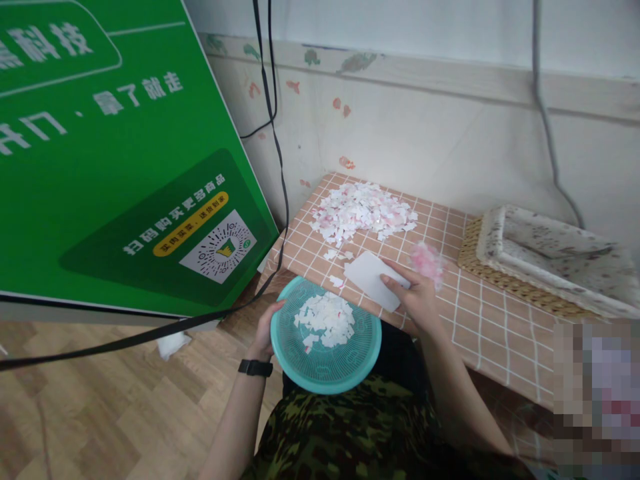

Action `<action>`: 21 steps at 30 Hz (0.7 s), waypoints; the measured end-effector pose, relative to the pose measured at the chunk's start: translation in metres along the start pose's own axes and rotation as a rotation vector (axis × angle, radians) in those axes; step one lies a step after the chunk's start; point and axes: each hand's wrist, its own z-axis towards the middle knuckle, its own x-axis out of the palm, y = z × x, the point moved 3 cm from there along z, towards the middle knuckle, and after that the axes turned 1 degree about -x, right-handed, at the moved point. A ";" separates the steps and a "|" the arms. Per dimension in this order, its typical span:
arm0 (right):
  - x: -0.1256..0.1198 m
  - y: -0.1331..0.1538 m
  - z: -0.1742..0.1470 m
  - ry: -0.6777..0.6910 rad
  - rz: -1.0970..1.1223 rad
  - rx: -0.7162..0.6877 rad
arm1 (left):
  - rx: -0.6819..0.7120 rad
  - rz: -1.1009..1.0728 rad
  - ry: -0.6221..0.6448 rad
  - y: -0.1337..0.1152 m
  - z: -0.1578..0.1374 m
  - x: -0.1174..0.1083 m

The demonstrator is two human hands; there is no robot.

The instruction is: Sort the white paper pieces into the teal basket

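Observation:
My left hand (269, 328) grips the left rim of a round turquoise plastic basket (320, 379), held just below the table's front edge. White torn paper scraps (327, 320) lie in the basket. In my right hand (413, 293) is a flat white card (375, 279), pinched between thumb and fingers and resting on or just over the tabletop by the edge. A few stray scraps (336, 281) lie left of the card. Farther back, a broad heap of white and pinkish paper scraps (363, 212) is spread on the checked tablecloth (475, 320).
A pink, fluffy-looking bundle (427, 263) sits right of the card. At the table's right stands a cloth-lined wicker basket (540, 267). A large green sign panel (135, 147) rises on the left, with a black cable (283, 193) hanging before it. A white scrap (173, 345) lies on the floor.

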 end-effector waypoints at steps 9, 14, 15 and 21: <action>0.020 0.016 -0.002 0.155 0.027 -0.081 | 0.019 -0.013 0.030 0.000 0.000 0.002; 0.007 0.012 0.000 0.046 -0.006 -0.068 | -0.012 0.001 0.046 0.001 -0.001 0.003; 0.002 0.009 0.002 -0.041 -0.029 -0.065 | -0.010 0.002 0.047 0.000 -0.001 0.003; -0.009 -0.003 0.024 -0.255 -0.096 -0.064 | -0.023 -0.017 0.049 0.003 0.002 0.000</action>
